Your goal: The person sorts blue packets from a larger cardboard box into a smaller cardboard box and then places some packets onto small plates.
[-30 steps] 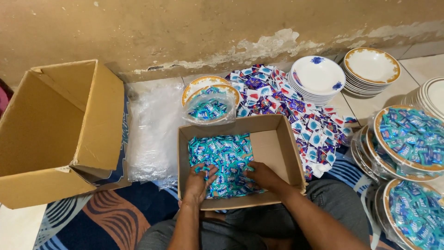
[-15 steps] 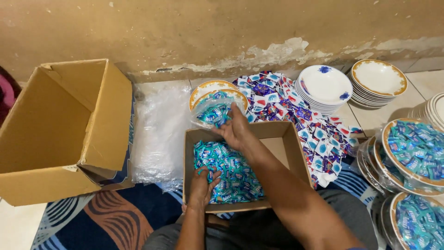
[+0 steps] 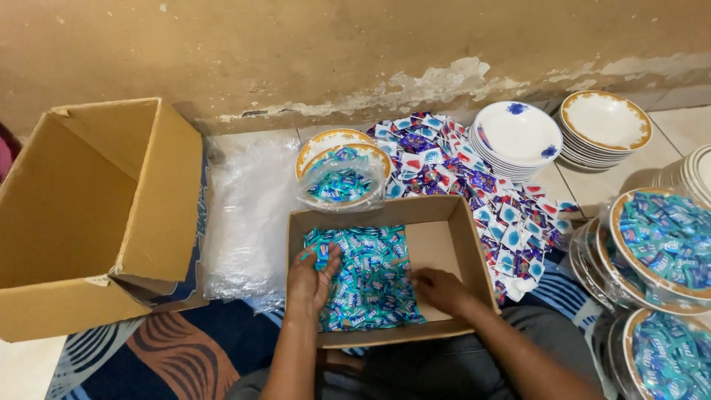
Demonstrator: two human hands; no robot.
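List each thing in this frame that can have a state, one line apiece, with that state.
small cardboard box: open, partly filled with teal sachets
left hand: inside the box, on the sachets
right hand: inside the box, at the sachets' edge
large cardboard box: open, tipped on its side
wrapped plate: bagged in clear plastic, holding sachets
white plates: stacked, bare
gold-rimmed plates: stacked, bare

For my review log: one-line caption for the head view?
Both hands, left hand and right hand, reach into a small cardboard box of teal sachets, plates around.
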